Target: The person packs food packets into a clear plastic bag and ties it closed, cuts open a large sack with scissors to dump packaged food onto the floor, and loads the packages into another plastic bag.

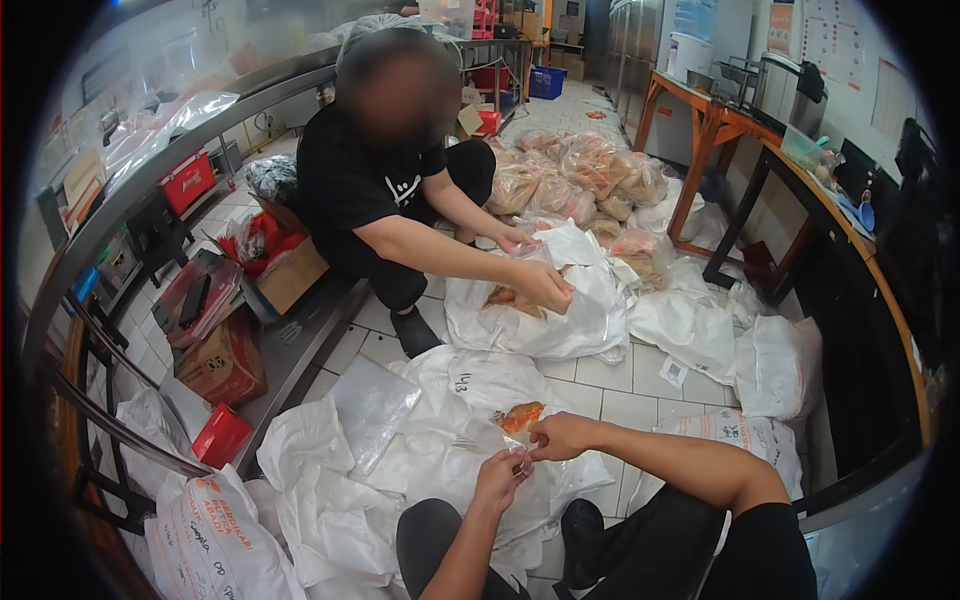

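Tiled floor (608, 405), pale and largely covered with white sacks, forms the ground of the work. At its centre your left hand (497, 482) and right hand (562, 438) meet nearly fingertip to fingertip, each closed in a pinch on what appears to be clear film (485, 432), spread just beyond them over a white sack. Just past your right fingertips lies an orange-brown piece (520, 418).

For good handling, you would do well to take a single layer in each hand, part the layers evenly, and let the sack bear the weight; thin film pulled at one point may tear.

Farther left of your hands rests a flat clear sheet (368, 405); beyond them is a sack marked in black (462, 384). Farther ahead, a co-worker's hands (543, 288) work above brown contents (512, 302) on another white sack; past these stands a heap of filled clear bags (585, 170).

Hard to make out: the film's rim, nearly lost against the white; whether the orange-brown piece lies inside the film or under it; and the exact grip where your fingertips overlap.
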Available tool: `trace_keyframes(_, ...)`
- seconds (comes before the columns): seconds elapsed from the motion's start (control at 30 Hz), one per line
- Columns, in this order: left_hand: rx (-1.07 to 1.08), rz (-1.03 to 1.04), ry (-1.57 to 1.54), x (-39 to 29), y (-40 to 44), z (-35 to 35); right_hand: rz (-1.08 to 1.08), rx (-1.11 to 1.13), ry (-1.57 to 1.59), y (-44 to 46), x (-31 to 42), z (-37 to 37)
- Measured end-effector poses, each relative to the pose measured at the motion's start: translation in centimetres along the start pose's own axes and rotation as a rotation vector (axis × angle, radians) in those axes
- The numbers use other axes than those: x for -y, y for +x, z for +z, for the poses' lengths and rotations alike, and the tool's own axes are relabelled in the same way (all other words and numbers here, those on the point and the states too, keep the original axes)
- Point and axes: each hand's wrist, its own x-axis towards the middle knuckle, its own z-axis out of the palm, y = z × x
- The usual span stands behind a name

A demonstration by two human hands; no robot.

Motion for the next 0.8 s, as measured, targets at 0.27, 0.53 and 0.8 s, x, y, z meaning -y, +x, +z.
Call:
trace_keyframes(0.27,-0.063,0.081,0.074,-0.1,-0.5,0.8,0.006,0.049,-0.037,0.1,0.2,0.4)
trace_keyframes(0.53,-0.1,0.196,0.028,0.0,-0.1,1.2,-0.064,-0.024,0.046,0.6,0.1,0.9)
trace_keyframes(0.8,-0.105,0.301,0.155,-1.1,-0.8,0.9,-0.139,-0.05,0.031,1.6,0.5,0.8)
